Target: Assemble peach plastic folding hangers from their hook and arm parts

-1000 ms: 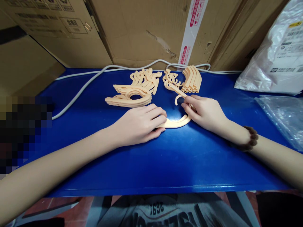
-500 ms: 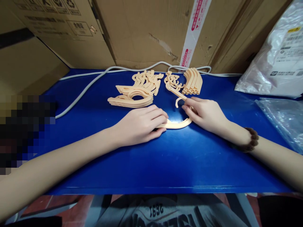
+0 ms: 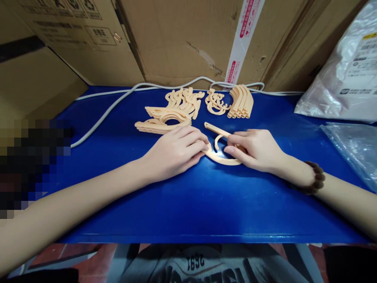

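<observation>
A beige plastic folding clothes hanger (image 3: 223,159) spans the space between my two hands, low over the blue table. My left hand (image 3: 179,153) is closed around its left end, covering that tip. On the other side, my right hand (image 3: 250,149) pinches the hanger, with the thumb in front and the fingers behind. A small curved hook (image 3: 217,142) and a straight arm with a hole near its tip (image 3: 213,127) stick out leftward from the right fingers. The joint is hidden by that hand. Just behind my left hand lies a stack of hangers (image 3: 165,120).
On the blue table (image 3: 188,208), loose curved pieces (image 3: 184,98), a heap of hooks (image 3: 216,102) and lined-up hanger arms (image 3: 242,102) lie toward the back. A white cable (image 3: 110,108) runs behind them. Cardboard boxes (image 3: 182,39) wall the back; a plastic parcel (image 3: 338,78) stands right.
My right hand has come slightly nearer to me with the hanger. The straight arm and hook have moved away from the heap of hooks. My left hand keeps its grip, shifting little.
</observation>
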{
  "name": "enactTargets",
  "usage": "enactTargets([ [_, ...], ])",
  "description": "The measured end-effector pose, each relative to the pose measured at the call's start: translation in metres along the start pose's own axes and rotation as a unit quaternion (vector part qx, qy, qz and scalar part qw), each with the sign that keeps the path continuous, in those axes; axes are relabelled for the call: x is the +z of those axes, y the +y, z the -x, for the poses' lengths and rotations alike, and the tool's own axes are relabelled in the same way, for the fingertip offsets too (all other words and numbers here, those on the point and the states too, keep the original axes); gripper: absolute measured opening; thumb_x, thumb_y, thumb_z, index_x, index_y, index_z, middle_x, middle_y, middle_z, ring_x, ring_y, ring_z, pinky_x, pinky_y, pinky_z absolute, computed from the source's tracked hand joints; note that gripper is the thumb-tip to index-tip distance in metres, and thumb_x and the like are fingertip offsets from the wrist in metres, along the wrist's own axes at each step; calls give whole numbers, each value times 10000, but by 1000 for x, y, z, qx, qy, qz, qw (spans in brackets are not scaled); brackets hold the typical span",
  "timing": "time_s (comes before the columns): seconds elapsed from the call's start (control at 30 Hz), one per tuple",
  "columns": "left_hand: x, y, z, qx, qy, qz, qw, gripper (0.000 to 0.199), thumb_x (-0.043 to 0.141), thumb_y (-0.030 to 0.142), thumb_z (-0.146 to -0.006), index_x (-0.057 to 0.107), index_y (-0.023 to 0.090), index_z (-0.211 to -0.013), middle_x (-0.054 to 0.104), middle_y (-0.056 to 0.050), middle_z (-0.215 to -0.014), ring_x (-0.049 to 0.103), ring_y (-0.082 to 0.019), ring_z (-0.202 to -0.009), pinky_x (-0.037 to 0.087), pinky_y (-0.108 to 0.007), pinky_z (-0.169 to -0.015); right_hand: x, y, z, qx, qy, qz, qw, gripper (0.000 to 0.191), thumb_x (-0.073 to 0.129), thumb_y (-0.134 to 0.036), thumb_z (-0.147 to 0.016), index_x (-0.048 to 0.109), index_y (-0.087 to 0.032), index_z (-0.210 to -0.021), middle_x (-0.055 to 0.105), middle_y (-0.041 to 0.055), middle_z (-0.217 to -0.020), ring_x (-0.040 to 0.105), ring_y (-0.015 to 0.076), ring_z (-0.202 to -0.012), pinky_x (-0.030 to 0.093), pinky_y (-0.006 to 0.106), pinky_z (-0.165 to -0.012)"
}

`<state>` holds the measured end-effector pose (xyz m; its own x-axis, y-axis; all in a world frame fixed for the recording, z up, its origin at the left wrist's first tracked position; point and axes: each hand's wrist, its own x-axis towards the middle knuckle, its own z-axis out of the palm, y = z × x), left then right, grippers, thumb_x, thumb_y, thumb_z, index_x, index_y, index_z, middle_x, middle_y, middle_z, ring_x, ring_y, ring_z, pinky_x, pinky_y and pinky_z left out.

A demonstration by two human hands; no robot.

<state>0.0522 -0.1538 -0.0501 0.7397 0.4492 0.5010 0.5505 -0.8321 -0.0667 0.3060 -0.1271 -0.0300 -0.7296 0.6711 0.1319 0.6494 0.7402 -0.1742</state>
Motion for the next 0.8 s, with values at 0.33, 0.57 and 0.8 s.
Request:
enactTargets([
  [0.33,1,-1,0,-13,-13,-34,999,245,452,249,-1002,690,194,-999,680,-43,-858,559,-196,-812,437,-329,-737,2,5,1,-58,-9,-11,998,558,283,-602,-984,561,-185,-739,576,15,-675,423,120,-548,229,273,-575],
  [0.57,2,-2,1,-16,-19,-24,999,237,457,249,-999,683,175,-999,670,-44,-850,559,-204,-792,438,-332,-721,2,3,1,-97,-7,20,995,604,230,-621,-990,597,-180,-804,569,24,-697,408,129,-550,260,275,-605],
  [0.8,0,-1,0,-46,-23,20,998,248,450,250,-998,676,157,-1046,692,-59,-961,604,-203,-857,461,-328,-770,1,0,2,-123,6,60,991,628,234,-657,-977,609,-180,-813,576,20,-672,382,129,-522,267,283,-599],
])
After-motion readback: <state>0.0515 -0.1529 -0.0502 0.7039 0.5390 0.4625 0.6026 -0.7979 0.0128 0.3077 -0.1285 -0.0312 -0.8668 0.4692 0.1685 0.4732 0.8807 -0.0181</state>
